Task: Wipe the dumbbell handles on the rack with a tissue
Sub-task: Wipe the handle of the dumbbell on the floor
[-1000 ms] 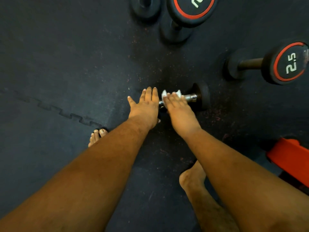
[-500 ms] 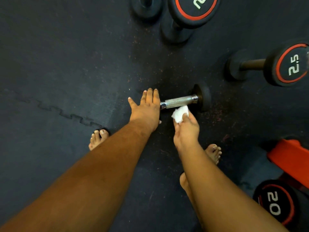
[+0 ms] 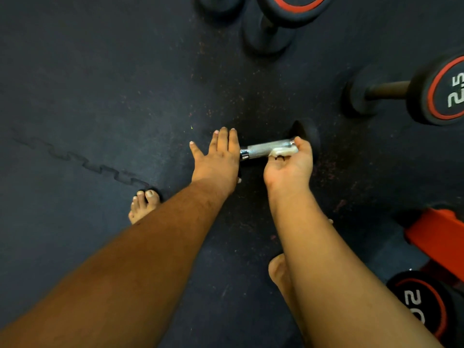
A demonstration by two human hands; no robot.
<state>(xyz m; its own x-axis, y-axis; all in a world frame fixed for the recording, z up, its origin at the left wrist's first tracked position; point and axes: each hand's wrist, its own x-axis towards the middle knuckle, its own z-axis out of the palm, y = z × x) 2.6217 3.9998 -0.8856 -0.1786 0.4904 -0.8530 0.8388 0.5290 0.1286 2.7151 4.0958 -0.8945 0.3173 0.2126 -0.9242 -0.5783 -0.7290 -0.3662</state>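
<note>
1. I see the dumbbell (image 3: pixel 276 146) lying on the dark rubber floor (image 3: pixel 100 84), near the middle of the view; its knurled chrome handle (image 3: pixel 263 148) runs left to right, and only its right black head (image 3: pixel 310 139) shows
2. My left hand (image 3: pixel 217 158) lies flat, palm down, fingers straight and together, thumb spread to the left; it covers the left end of the dumbbell and curls round nothing
3. My right hand (image 3: pixel 288 167) is turned palm up beneath the right part of the handle; its fingers curl upward round the bar, and the thumb tip rests at the top of the handle beside the right head
4. The white tissue (image 3: pixel 283 151) is bunched between the right fingers and the underside of the handle, touching the chrome
5. A dumbbell marked 2.5 (image 3: pixel 426 92), red ring on its head, lies toward the right edge of the floor, well apart from the hands
6. Another red-ringed dumbbell (image 3: pixel 283 18) lies at the top edge, partly cut off
7. A head marked 20 (image 3: pixel 424 302) sits at the lower right corner, beside an orange rack part (image 3: pixel 439 232)
8. My bare left foot (image 3: pixel 144 205) shows left of the left forearm; the right foot (image 3: pixel 278 272) shows beside the right forearm
</note>
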